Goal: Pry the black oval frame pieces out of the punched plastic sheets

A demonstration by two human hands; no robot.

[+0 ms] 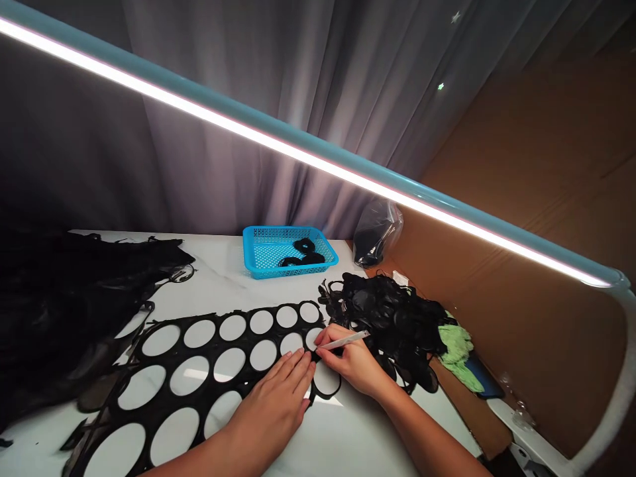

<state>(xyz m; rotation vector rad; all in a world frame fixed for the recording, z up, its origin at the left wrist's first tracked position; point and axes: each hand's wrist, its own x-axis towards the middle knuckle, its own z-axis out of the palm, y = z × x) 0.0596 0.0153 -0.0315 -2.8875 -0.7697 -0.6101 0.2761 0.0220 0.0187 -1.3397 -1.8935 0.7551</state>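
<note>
A thin black sheet [205, 349] with rows of large round holes is spread over the white table, which shows through the holes. My left hand [281, 387] lies on its right part, palm down and fingers stretched out. At the sheet's right edge, my right hand [350, 358] grips a slim silver-white tool [344, 340] like a pen. Its tip points down-left at the sheet, close to my left fingertips; whether it is a craft knife or tweezers I cannot tell. A thin black ring-shaped strip [340, 389] curves below my right hand, around bare table.
Beyond the sheet stands a blue basket [288, 273] with several black rings. A pile of black scraps [392, 311] lies right, beside a green cloth [456, 350] and a clear plastic bag [377, 232]. Black material [74, 311] is heaped left. A lit lamp bar [298, 149] crosses overhead.
</note>
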